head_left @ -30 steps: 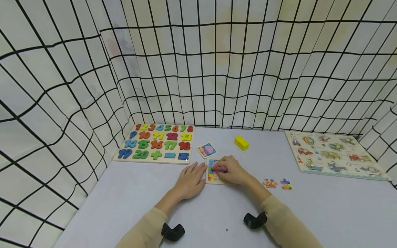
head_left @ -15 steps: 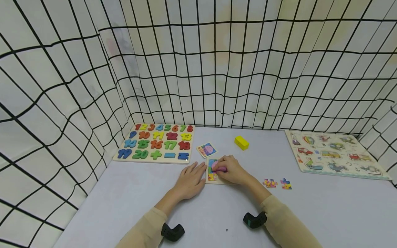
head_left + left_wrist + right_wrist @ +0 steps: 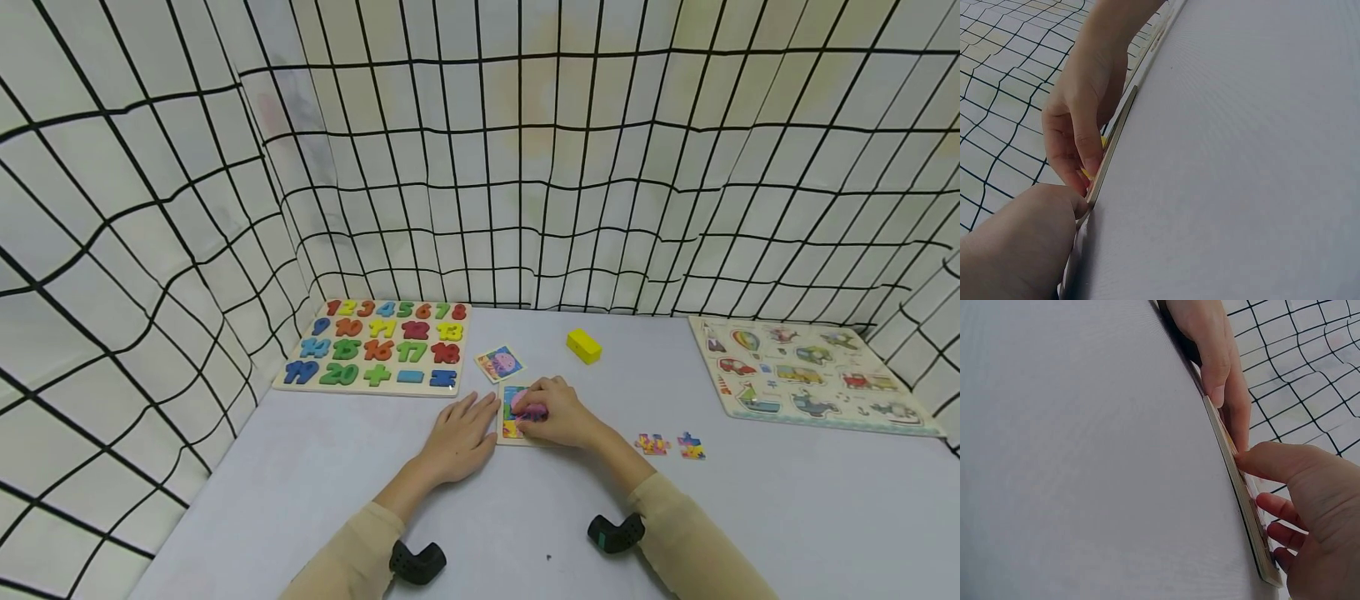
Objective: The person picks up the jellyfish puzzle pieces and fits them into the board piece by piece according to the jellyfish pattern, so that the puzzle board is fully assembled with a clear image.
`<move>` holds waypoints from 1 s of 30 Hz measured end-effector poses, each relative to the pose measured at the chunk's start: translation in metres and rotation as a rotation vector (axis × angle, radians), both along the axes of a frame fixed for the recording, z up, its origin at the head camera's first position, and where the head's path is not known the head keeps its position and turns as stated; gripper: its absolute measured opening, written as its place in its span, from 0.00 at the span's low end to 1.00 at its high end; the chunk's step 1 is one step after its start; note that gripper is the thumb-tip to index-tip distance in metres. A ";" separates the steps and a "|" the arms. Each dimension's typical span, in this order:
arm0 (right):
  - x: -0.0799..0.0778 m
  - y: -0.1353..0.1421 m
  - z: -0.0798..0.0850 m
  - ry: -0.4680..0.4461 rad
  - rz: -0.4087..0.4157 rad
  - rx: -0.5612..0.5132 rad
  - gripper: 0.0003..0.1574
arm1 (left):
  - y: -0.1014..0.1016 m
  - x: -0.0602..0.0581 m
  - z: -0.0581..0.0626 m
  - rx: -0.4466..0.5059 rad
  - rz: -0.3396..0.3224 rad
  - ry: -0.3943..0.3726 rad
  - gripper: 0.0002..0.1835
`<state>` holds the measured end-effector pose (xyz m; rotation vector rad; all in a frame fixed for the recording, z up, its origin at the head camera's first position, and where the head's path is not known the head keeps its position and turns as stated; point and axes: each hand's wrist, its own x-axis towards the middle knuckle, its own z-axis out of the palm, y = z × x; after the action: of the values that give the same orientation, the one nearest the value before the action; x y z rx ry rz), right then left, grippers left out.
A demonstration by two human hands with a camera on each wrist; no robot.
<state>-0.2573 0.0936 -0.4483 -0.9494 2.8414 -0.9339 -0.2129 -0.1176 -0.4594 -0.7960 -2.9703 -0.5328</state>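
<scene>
In the head view my left hand lies flat, fingers outstretched, its fingertips at the left edge of a small wooden jigsaw board. A pink, blue and yellow picture shows on the board's left part; my right hand covers much of the rest. My right index finger and thumb pinch down at a jigsaw piece in the picture, mostly hidden by the hand. The right wrist view shows the right thumb at the board's near edge, other fingers curled over it. Two loose jigsaw pieces lie right of the right forearm.
A small picture card lies just behind the board, with a yellow block farther right. A number puzzle stands back left, a vehicle puzzle back right. Black netting encloses the table's far and side edges.
My right thumb and fingers have shifted slightly over the board, and the thumb now sits a little farther left. My left hand and the loose pieces have stayed in place.
</scene>
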 end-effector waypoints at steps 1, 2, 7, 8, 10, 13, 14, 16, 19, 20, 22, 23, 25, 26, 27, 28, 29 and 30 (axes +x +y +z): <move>0.000 0.000 0.000 0.001 0.000 0.001 0.10 | 0.000 0.000 0.000 0.001 -0.001 0.000 0.28; 0.000 0.000 0.000 0.005 -0.001 0.001 0.10 | 0.000 0.000 0.000 0.002 0.000 0.000 0.28; 0.001 -0.001 -0.001 0.017 -0.003 -0.002 0.09 | 0.000 0.001 0.001 0.004 0.000 0.001 0.28; 0.002 -0.001 -0.001 0.022 -0.002 -0.003 0.09 | 0.000 0.001 0.001 0.003 0.000 0.001 0.28; 0.002 -0.001 -0.001 0.033 0.002 -0.005 0.09 | 0.000 0.001 0.000 0.003 0.001 0.000 0.28; 0.002 -0.001 -0.001 0.048 0.005 -0.003 0.09 | 0.000 0.001 0.000 0.003 0.001 0.001 0.28; 0.002 -0.002 -0.001 0.053 0.006 -0.002 0.09 | 0.000 0.001 0.000 0.003 0.001 0.002 0.28; 0.002 -0.002 -0.001 0.060 0.007 -0.001 0.09 | 0.000 0.000 0.000 0.002 0.000 0.005 0.28; 0.003 -0.002 0.000 0.066 0.005 -0.005 0.09 | -0.001 0.000 0.000 0.005 -0.003 0.008 0.28; 0.003 -0.002 0.000 0.064 0.002 -0.009 0.08 | -0.001 0.000 -0.001 0.006 -0.003 0.008 0.28; 0.003 -0.003 0.000 0.069 -0.005 -0.015 0.06 | 0.000 0.001 -0.001 0.010 -0.004 0.006 0.28; 0.003 -0.003 -0.001 0.074 -0.008 -0.017 0.05 | 0.000 0.001 -0.001 0.012 -0.004 0.006 0.28; 0.003 -0.004 -0.002 0.086 -0.011 -0.024 0.04 | 0.000 0.001 -0.001 0.013 -0.003 0.006 0.28; 0.002 -0.005 -0.002 0.092 -0.011 -0.029 0.03 | 0.000 0.001 -0.001 0.012 -0.003 0.006 0.28; 0.002 -0.005 -0.003 0.099 -0.010 -0.033 0.02 | 0.000 0.001 0.000 0.011 -0.002 0.006 0.28; 0.002 -0.005 -0.003 0.102 -0.010 -0.036 0.02 | 0.000 0.001 0.000 0.010 -0.001 0.006 0.28; 0.002 -0.006 -0.003 0.104 -0.011 -0.040 0.02 | 0.000 0.001 0.000 0.010 -0.001 0.005 0.28; 0.002 -0.006 -0.004 0.105 -0.011 -0.042 0.02 | 0.000 0.001 0.000 0.010 0.001 0.004 0.28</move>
<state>-0.2557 0.0875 -0.4520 -1.0181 2.9264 -0.9772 -0.2122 -0.1179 -0.4596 -0.7944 -2.9623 -0.5445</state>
